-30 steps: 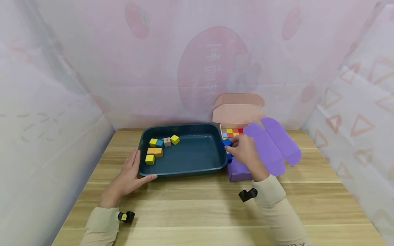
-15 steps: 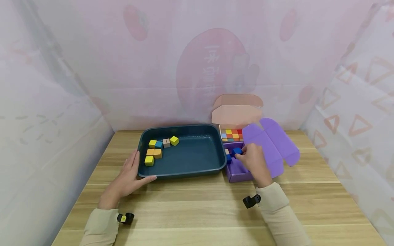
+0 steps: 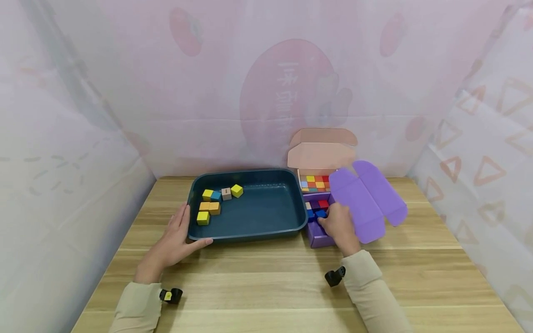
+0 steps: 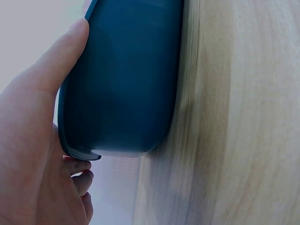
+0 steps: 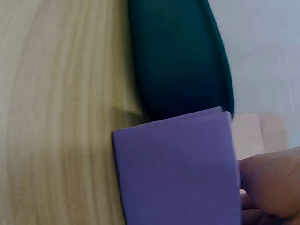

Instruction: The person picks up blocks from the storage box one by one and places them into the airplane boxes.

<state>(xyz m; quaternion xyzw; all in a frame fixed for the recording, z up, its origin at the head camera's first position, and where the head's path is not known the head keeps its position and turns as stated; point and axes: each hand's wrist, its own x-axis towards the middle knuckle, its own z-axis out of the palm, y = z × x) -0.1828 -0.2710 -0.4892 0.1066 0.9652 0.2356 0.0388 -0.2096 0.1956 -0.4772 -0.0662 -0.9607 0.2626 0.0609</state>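
Observation:
Inside the open purple box, my right hand pinches a blue cube between thumb and fingers. Beside it sit another blue cube, a red cube, a dark cube and a pale one. In the right wrist view the box wall hides the fingertips and the cube. My left hand rests against the near left corner of the dark teal tray, fingers along its left side. The left wrist view has the thumb lying along the tray's rim.
On the tray's left side lie several cubes: yellow, orange, blue and wooden. Behind the purple box, a pink box holds coloured cubes. The purple lid spreads to the right on the wooden table.
My right hand has carried the blue cube from beside the tray's right rim down into the purple box. The red cube there has come into sight. My left hand stays put.

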